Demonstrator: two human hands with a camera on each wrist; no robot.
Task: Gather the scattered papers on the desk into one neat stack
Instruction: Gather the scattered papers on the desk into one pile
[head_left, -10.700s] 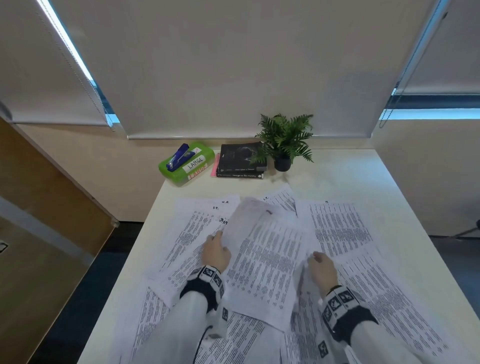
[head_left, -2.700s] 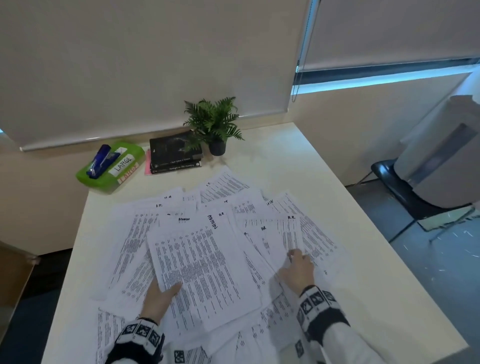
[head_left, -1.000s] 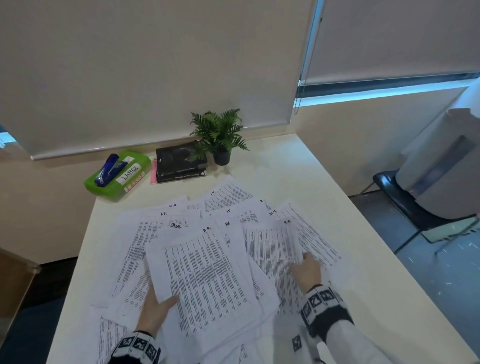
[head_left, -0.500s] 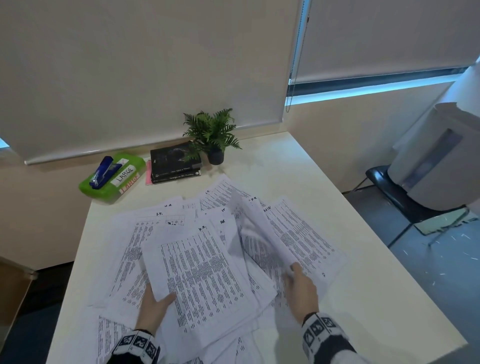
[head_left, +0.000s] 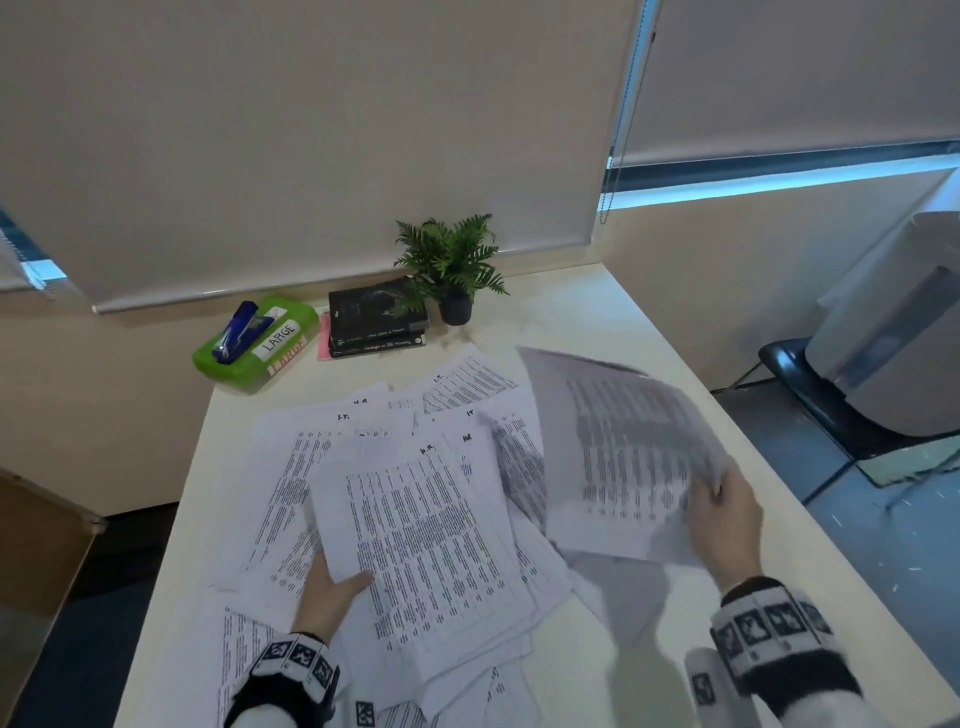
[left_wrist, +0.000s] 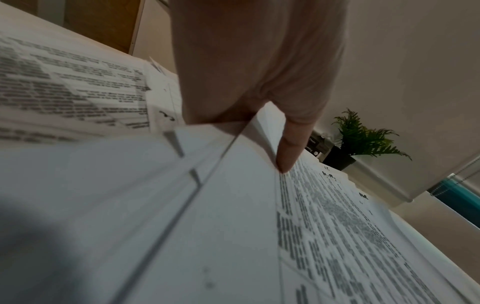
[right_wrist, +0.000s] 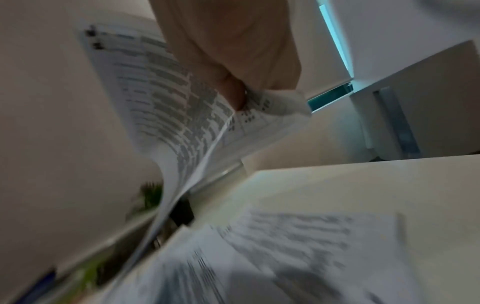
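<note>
Printed papers lie scattered and overlapping over the white desk (head_left: 597, 327). My left hand (head_left: 332, 592) grips the lower left corner of a thick pile of sheets (head_left: 426, 540) in the middle, thumb (left_wrist: 288, 152) on top and fingers hidden underneath. My right hand (head_left: 727, 514) pinches the right edge of a few sheets (head_left: 623, 457) lifted off the desk at the right, blurred by motion; in the right wrist view the lifted sheets (right_wrist: 182, 107) curve upward from the thumb.
At the desk's back stand a green box (head_left: 254, 343) with a blue stapler (head_left: 236, 332) on it, dark books (head_left: 376, 322) and a small potted fern (head_left: 452, 270). A chair (head_left: 810, 395) stands beyond the desk's right edge.
My right hand has raised the sheets from the right side of the spread and swung them up and to the right. The left hand keeps its hold on the middle pile.
</note>
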